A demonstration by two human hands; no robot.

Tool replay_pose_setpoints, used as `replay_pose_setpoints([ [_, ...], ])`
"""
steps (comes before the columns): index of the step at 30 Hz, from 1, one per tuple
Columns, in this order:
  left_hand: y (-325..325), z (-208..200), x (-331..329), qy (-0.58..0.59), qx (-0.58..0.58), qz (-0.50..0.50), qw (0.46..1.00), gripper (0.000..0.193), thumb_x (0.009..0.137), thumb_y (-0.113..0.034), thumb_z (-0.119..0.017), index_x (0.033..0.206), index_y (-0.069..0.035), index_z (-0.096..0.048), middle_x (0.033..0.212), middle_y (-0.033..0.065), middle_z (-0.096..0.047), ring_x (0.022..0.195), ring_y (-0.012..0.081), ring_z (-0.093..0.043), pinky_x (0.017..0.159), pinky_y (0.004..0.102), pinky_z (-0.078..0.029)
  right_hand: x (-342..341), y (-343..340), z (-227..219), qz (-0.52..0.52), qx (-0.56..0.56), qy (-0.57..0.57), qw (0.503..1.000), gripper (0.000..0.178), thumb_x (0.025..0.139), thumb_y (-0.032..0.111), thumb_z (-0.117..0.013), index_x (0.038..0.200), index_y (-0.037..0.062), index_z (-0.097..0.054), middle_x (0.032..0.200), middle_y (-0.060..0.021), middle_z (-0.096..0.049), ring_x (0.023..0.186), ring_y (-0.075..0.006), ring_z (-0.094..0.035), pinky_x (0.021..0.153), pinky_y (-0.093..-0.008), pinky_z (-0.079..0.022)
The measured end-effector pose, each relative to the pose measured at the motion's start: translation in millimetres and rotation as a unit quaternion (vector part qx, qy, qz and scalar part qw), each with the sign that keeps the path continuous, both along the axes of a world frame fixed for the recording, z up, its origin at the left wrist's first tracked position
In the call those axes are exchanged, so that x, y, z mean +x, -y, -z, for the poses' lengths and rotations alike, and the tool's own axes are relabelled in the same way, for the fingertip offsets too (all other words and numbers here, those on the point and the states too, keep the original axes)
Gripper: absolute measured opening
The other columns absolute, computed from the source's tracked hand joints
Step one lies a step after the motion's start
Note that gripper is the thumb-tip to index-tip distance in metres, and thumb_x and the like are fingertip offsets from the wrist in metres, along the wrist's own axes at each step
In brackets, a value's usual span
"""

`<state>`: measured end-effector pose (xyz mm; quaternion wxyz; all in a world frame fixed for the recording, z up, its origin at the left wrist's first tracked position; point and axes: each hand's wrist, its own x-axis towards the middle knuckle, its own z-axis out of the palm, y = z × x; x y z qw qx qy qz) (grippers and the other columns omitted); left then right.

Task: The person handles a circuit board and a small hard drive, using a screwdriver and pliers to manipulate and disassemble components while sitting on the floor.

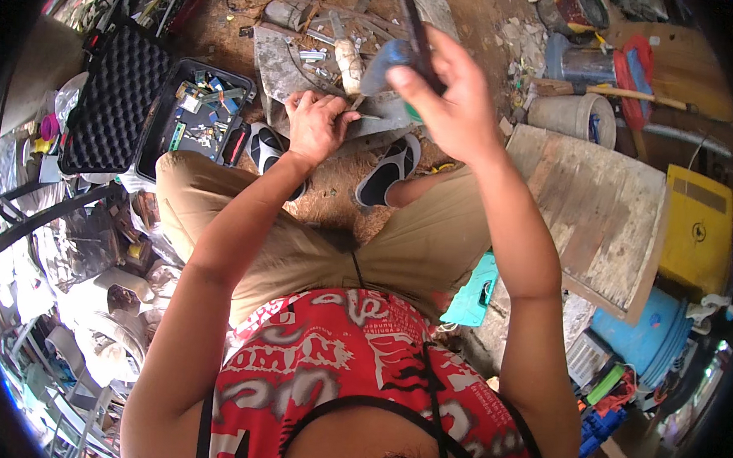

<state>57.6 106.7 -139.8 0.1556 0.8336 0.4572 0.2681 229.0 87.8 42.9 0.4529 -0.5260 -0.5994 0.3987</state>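
Fingers curled, my left hand rests on the edge of a worn grey slab near my feet. At its fingertips lies a small thin piece, pinched between thumb and finger. Raised over the slab's right side, my right hand is closed around a long dark tool. A blue-grey rounded part shows beside the thumb; blur hides whether it belongs to the tool. A pale-wrapped tool with a flat end and small scraps lie on the slab.
An open black foam-lined case with small circuit boards stands left. To the right are a wooden board, a yellow case, a blue drum, a whitish bucket and a wooden-handled tool. Clutter fills the far left.
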Motion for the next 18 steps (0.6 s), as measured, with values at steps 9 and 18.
replay_pose_setpoints([
  [9,2.0,-0.6,-4.1,0.029,0.009,0.005,1.0,0.028,0.084,-0.038,-0.064,0.075,-0.012,-0.059,0.077,0.0017,-0.063,0.085,0.0257,-0.054,0.09,0.0456,-0.031,45.3,40.6,-112.2,0.0,0.143,0.373,0.917,0.052,0.093,0.013,-0.058,0.141,0.0029,-0.04,0.126,-0.0103,-0.058,0.099,-0.0114,-0.056,0.089,-0.0259,-0.043],
  [18,-1.0,-0.2,-3.1,0.042,0.004,0.012,0.999,0.025,0.083,-0.037,-0.063,0.076,-0.014,-0.062,0.081,-0.0006,-0.066,0.088,0.0232,-0.054,0.093,0.0471,-0.03,28.7,70.1,-99.7,-0.044,-0.026,0.422,0.905,0.049,0.092,0.014,-0.058,0.138,0.0051,-0.046,0.128,-0.0119,-0.058,0.109,-0.0214,-0.061,0.092,-0.0328,-0.046],
])
